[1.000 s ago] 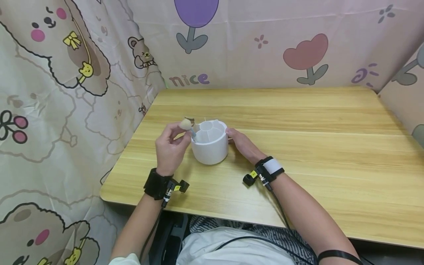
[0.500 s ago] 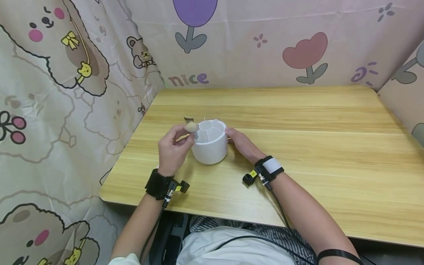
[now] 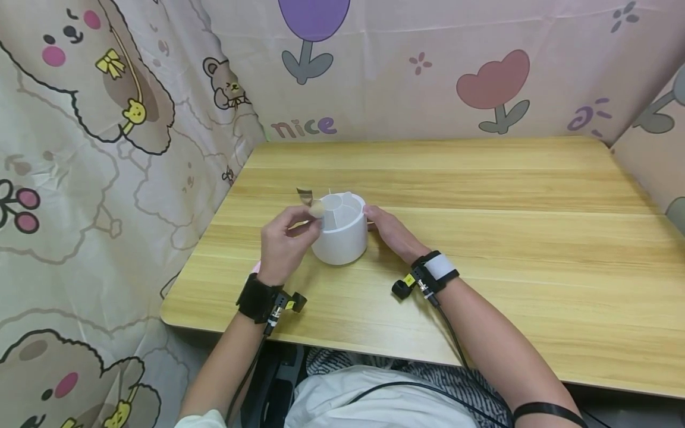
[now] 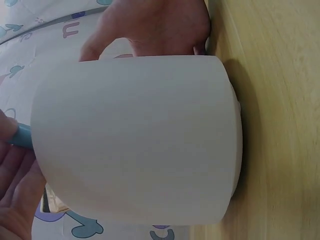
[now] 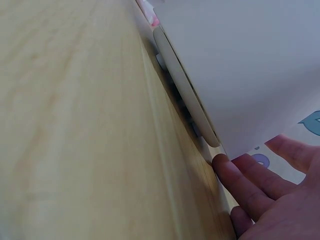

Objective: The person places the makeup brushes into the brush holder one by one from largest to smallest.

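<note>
My left hand [image 3: 286,244] pinches a makeup brush with a rounded cream head [image 3: 317,208] and a blue handle [image 4: 21,136]. It holds the brush head up at the left rim of a white round holder [image 3: 339,241]; the handle's lower end is hidden behind the wall in the left wrist view. Divided compartments show inside the holder, which stands upright. My right hand [image 3: 393,235] rests against its right side, thumb near the rim. In the right wrist view, extended fingers [image 5: 250,195] touch the holder's lower edge.
On the wooden table [image 3: 508,267], a small brown, dark-edged item [image 3: 305,196] shows behind the left hand; its kind is unclear. Something pink [image 3: 257,267] peeks out beside the left wrist. Printed curtains [image 3: 401,95] border the table's back and left.
My left hand has moved slightly right and nearer with the brush, bringing its head over the holder's left rim. More of the brown item shows. The right hand and holder stay put.
</note>
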{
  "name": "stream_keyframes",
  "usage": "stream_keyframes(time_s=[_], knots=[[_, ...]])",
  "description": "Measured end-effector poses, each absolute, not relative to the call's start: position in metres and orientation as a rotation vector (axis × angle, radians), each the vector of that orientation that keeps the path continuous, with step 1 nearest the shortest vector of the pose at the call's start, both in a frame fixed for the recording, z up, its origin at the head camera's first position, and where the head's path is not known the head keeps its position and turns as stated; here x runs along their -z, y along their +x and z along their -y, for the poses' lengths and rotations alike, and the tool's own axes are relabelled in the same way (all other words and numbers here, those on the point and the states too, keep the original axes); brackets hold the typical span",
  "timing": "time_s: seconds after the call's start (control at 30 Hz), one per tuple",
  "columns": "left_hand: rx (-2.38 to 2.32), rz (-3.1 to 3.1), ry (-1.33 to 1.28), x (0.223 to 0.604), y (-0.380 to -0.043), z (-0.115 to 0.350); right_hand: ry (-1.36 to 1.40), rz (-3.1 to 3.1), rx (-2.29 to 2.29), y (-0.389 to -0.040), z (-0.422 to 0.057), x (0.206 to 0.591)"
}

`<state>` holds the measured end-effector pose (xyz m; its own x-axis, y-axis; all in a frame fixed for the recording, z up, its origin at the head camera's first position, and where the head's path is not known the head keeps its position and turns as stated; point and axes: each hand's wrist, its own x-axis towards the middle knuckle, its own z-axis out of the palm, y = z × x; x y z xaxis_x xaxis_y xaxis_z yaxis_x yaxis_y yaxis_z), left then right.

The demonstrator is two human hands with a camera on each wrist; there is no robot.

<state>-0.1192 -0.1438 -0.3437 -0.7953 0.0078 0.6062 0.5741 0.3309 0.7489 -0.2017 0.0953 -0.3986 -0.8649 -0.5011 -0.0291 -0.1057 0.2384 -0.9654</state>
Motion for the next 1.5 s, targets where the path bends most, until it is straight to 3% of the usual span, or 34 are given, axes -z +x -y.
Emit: stream_keyframes(time_s=[1.5], knots=[[1.46,2.148,-0.42,0.336,-0.116,0.155,-0.567,-2.178,1.654,-0.201,-0.097,0.398]])
